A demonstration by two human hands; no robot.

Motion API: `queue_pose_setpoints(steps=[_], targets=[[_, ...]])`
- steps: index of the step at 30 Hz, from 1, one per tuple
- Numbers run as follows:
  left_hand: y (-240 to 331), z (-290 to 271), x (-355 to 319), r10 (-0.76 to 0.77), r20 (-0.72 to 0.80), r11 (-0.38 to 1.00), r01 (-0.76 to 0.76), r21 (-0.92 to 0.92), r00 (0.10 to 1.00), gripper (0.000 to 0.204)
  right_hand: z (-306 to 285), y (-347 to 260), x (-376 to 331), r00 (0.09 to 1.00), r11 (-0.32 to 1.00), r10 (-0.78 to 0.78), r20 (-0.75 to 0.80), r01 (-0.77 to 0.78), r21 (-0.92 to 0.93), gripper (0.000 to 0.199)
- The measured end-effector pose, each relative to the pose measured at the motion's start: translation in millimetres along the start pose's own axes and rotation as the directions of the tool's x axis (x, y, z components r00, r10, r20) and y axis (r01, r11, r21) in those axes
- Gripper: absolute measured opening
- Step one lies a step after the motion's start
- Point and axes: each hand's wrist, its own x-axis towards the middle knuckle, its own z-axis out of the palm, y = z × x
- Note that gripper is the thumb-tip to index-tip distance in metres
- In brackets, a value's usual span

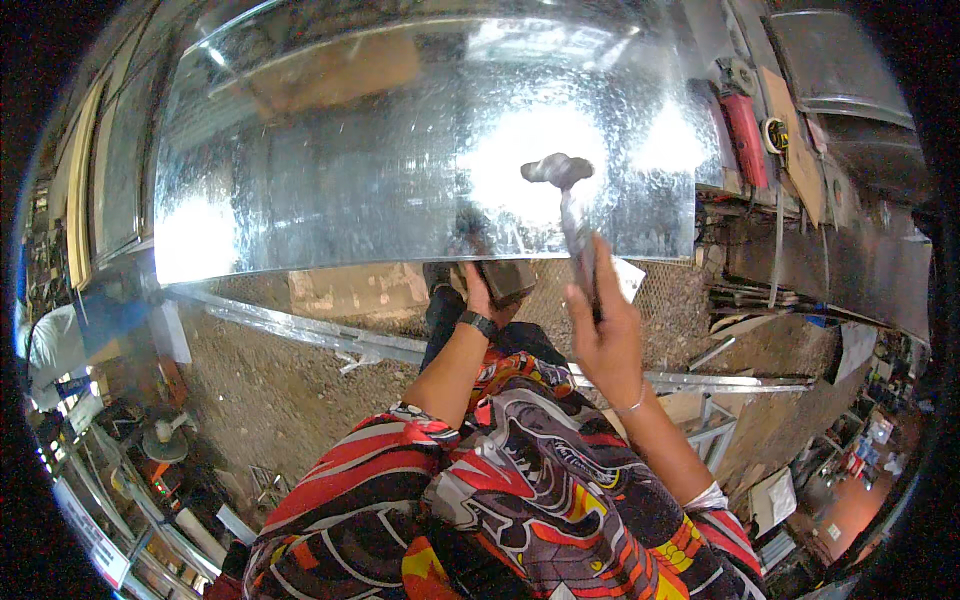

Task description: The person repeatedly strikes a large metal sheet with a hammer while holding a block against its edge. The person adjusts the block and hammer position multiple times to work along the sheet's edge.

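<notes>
A large shiny sheet of metal (330,170) spreads out in front of me, its near edge facing my body. My right hand (608,340) is closed around the handle of a hammer (572,205). The hammer's head is over the sheet, near a bright reflection, and looks slightly blurred. At the sheet's near edge, my left hand (478,288), with a dark watch on the wrist, grips a dark, blocky piece (510,282). Part of that hand and of the block is hidden by the edge.
A red power tool (742,138) and a tape measure (775,134) lie right of the sheet. Long metal strips (310,325) cross the gravelly floor (260,400) below. Stacked flat pieces (760,305) stand at right, and a cluttered shelf (850,490) at lower right.
</notes>
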Motion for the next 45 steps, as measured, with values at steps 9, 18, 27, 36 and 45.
queue_pose_setpoints(steps=[9,18,27,36,45], targets=[[6,-42,14,-0.072,-0.082,0.996,0.075,0.044,0.994,0.077,7,1,-16,0.997,0.999,0.008,0.082,-0.004,-0.044,0.059],[27,-5,-23,-0.010,-0.071,1.000,0.012,0.023,0.997,0.070,35,2,-38,0.958,0.983,0.182,0.221,-0.169,-0.077,0.064],[43,-61,0,0.003,-0.011,1.000,-0.002,0.027,1.000,0.075,26,-50,-19,0.995,0.994,0.036,-0.094,-0.026,0.106,0.062],[71,-19,-50,0.007,0.023,1.000,-0.006,-0.028,1.000,0.075,52,-33,-49,0.987,0.994,0.089,0.130,-0.079,-0.080,0.061],[77,-30,-37,0.035,-0.072,0.998,-0.039,-0.058,0.997,0.074,59,-64,-31,0.951,0.967,0.252,0.181,-0.253,-0.017,0.061]])
